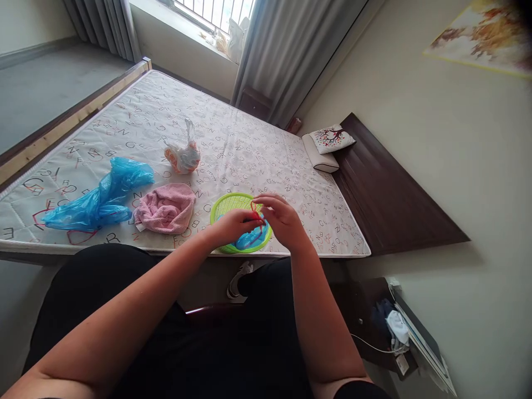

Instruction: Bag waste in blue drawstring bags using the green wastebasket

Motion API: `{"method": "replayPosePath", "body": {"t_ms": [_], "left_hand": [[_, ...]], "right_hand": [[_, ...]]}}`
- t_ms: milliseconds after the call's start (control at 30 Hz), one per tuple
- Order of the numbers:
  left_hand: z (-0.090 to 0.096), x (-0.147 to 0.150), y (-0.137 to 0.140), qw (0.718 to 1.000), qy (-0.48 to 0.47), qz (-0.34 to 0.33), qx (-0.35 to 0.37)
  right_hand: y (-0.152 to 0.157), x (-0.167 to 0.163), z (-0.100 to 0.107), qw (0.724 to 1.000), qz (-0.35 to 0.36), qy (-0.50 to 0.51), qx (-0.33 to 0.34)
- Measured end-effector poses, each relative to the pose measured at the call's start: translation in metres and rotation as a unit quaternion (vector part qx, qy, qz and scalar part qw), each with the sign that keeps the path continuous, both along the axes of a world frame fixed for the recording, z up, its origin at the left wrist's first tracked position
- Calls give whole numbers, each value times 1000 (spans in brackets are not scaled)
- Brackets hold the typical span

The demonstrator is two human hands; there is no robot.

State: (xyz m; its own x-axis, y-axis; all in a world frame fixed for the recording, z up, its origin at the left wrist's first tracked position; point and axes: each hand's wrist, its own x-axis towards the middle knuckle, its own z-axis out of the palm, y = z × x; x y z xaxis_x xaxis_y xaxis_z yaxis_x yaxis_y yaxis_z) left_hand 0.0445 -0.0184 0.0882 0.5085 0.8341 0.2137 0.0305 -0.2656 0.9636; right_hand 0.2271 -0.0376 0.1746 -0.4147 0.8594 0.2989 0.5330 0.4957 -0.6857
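Red string point(254, 209) between both hands' fingers point(266, 206)

Your left hand point(235, 226) and right hand point(282, 219) are bare, with no rings, watch or gloves, and both forearms are uncovered up to the lower edge of the view. Nearer you than the mattress point(233, 138), black clothing covers your lap and legs. Just below the mattress edge, between your forearms, one shoe point(238, 281) shows, black with a white sole and white markings.
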Motion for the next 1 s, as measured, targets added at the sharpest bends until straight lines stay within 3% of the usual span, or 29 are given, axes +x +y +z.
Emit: {"method": "replayPosePath", "body": {"t_ms": [100,300,467,600,667,867,1000], "left_hand": [[-4,-5,3,998,9,-45,-39],[-7,-10,6,993,-21,-89,-75],[-1,-6,6,993,-43,-12,-106],[3,-4,6,987,-70,45,-136],[2,-4,7,986,-77,57,-135],[-4,-5,10,980,-94,110,-133],[-4,-3,7,977,-103,114,-148]], "right_hand": [[9,12,-12,997,1,-76,33],[16,29,-24,989,41,-116,-83],[10,29,-20,985,-39,-46,-161],[6,27,-20,940,-68,72,-326],[5,27,-22,923,-75,114,-360],[-2,35,-22,919,-82,118,-368],[-8,23,-25,938,-66,134,-313]]}}
